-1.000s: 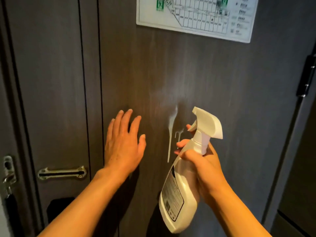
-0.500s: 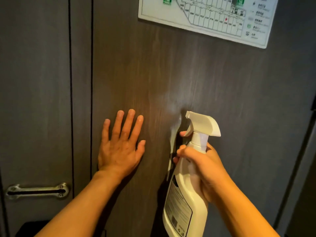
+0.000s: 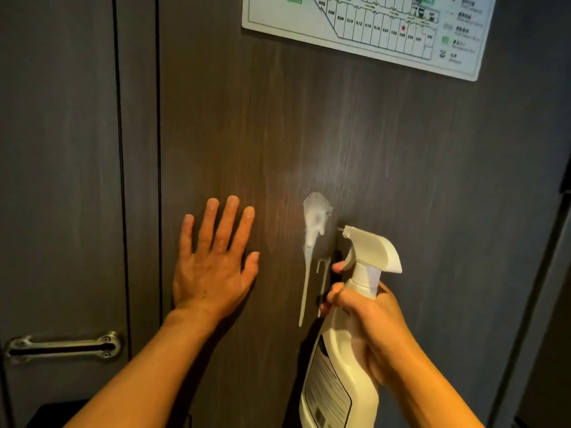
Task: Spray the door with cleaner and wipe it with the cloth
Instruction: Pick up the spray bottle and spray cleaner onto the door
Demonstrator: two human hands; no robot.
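- Against the frame half a second earlier, a fresh white blob of foam (image 3: 315, 215) is seen on the door (image 3: 401, 180), just above and left of the nozzle; before, only a thin pale streak was visible there.
- From the blob, one long drip is drawn down the door panel, with a shorter drip just beside it on the right.
- The spray bottle (image 3: 340, 366) is found slightly lower and further right in the view than before, and the evacuation plan (image 3: 370, 29) at the door's upper right is cut off more by the top edge.
- The left hand (image 3: 213, 270) is kept flat against the door, near its left edge, palm to the wood, fingers spread and pointing upward; nothing is held in its grip, which is apart.
- The right hand (image 3: 367, 322) is wrapped around the bottle's neck, its grip clamped on the bottle, with one fingertip laid on the trigger.
- The bottle is held upright, tilted slightly, its white nozzle aimed at the door and close to it; whether it touches cannot be told.
- A metal latch plate (image 3: 63, 347) is seen on the frame at lower left.
- The cloth is not shown.
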